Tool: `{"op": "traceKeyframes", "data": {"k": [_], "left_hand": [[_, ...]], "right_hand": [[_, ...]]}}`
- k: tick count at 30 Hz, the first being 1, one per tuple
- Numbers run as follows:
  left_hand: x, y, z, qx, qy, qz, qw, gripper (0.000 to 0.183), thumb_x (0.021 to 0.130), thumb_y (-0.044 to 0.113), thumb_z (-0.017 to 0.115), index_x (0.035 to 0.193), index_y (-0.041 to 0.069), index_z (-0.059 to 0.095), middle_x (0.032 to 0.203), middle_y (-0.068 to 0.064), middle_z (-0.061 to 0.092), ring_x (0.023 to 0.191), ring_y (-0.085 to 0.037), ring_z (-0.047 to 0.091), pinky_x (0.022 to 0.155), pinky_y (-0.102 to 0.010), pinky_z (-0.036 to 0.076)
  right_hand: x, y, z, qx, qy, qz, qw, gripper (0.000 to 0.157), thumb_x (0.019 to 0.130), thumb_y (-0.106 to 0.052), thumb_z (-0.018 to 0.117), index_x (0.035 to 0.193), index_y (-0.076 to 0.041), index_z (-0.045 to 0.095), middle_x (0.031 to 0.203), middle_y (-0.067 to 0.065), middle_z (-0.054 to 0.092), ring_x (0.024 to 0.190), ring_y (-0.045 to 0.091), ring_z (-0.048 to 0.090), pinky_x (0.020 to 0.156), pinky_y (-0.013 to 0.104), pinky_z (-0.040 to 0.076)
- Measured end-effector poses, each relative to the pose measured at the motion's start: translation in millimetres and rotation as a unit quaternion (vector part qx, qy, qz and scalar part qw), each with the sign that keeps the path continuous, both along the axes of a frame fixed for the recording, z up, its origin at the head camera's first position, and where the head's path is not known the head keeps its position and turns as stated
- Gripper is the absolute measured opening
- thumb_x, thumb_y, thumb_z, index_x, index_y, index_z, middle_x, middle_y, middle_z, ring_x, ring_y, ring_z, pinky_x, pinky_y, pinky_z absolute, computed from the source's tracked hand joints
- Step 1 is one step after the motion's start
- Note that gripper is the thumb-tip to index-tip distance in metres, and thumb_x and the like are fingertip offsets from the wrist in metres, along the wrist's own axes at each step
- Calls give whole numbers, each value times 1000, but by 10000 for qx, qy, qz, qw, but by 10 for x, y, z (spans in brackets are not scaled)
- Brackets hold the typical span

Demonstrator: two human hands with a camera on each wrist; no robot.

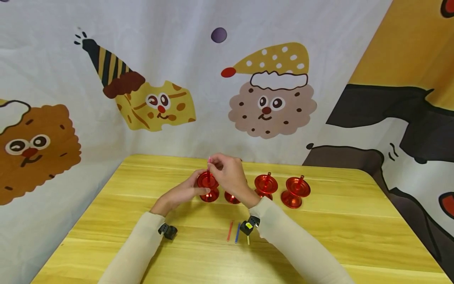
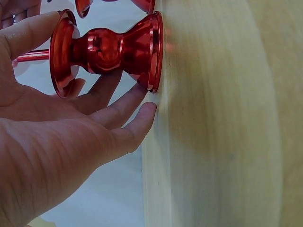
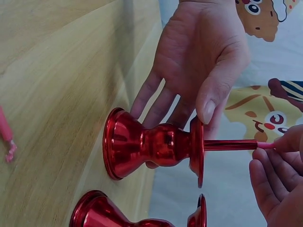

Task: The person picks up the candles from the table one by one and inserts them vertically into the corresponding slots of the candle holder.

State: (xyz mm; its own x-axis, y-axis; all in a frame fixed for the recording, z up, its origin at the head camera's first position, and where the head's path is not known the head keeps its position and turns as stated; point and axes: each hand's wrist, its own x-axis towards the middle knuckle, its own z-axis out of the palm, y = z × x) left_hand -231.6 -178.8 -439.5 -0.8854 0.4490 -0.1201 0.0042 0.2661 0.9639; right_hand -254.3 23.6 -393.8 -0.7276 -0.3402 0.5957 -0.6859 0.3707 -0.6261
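Observation:
At the left end of a row stands a shiny red candlestick point(image 1: 210, 195), upright on the table, with a dish and a thin tube rising from it. My left hand point(image 1: 181, 192) holds it, the thumb at the dish rim and the other fingers around the stem side. Above the dish, my right hand point(image 1: 228, 173) pinches a thin pink candle point(image 3: 266, 145) between thumb and fingertips. The candle's lower end meets the top of the tube; how deep it sits inside cannot be seen. In the left wrist view the candlestick's base point(image 2: 150, 52) rests on the wood.
Just right of the held one, a second candlestick point(image 1: 232, 198) is partly hidden by my right hand. Farther right stand a third point(image 1: 266, 184) and a fourth point(image 1: 296, 188). A pink candle point(image 1: 230, 230), a blue candle point(image 1: 237, 233) and a yellow candle point(image 1: 248, 240) lie nearer me.

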Motion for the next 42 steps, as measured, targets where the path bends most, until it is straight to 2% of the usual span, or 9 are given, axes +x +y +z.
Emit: {"op": "traceKeyframes", "data": {"k": [13,34,42], "left_hand": [[-8,-3,-32,37,64,-17,10000,79,108,14,65,172,5,20,163,-22,47,149,-39,47,124,-61,33],[-4,-13,-37,148,133,-86,9998,78,108,12,64,172,5,20,161,-21,49,146,-37,48,122,-56,35],[4,-17,-19,126,107,-61,9998,78,108,14,65,172,5,20,160,-21,50,147,-37,48,123,-59,33]], "right_hand": [[1,-35,-71,268,643,-190,9974,5,95,0,76,95,0,81,89,8,80,79,20,77,72,34,64],[19,-81,-29,268,304,-465,9981,5,94,-4,78,92,-2,82,84,7,80,75,18,76,71,33,63],[27,-81,-15,401,395,-490,9972,5,93,-4,81,88,-4,81,82,6,79,73,18,76,69,32,62]]}}
